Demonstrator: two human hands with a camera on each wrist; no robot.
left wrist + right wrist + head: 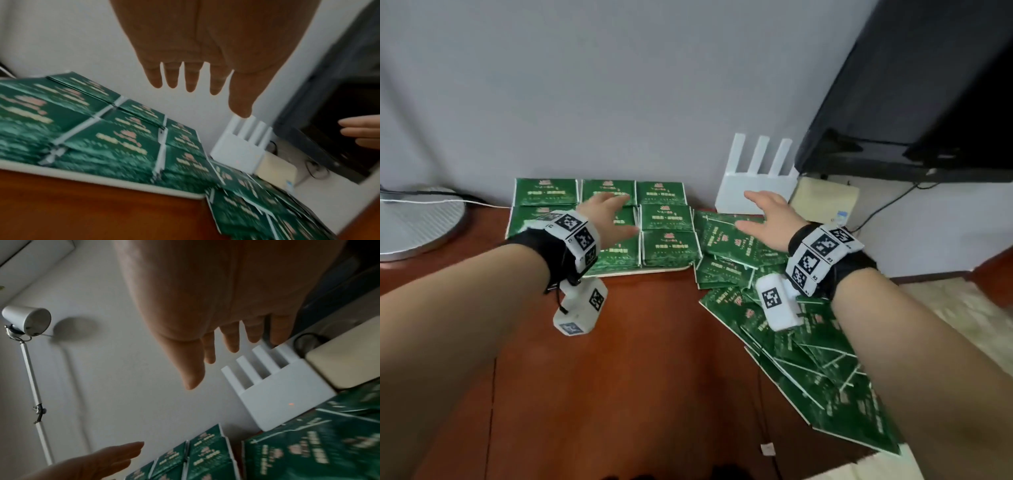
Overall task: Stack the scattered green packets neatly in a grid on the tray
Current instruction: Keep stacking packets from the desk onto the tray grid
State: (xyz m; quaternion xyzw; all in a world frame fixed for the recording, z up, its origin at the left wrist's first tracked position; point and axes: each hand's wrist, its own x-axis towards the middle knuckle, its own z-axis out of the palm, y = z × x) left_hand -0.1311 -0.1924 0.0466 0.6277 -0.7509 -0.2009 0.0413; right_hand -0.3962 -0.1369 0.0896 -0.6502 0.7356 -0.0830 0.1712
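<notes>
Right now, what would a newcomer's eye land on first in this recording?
The green packets: a neat grid on the tray by the wall, and a loose pile spilling down the right of the wooden table. Both hands, left and right, hover open above them, holding nothing.

The head camera sits high, looking forward and down over both forearms at a brown table and the grey wall behind it. The left hand lies left of centre, the right hand right of centre.

The left wrist camera rides close under the palm, facing along the fingers toward the wall, with the tray of green packets at lower left.

The right wrist camera is tilted more upward, its palm filling the top; a floor lamp stands at the left edge.

All three views share the white router, and each wrist view catches the other hand.
</notes>
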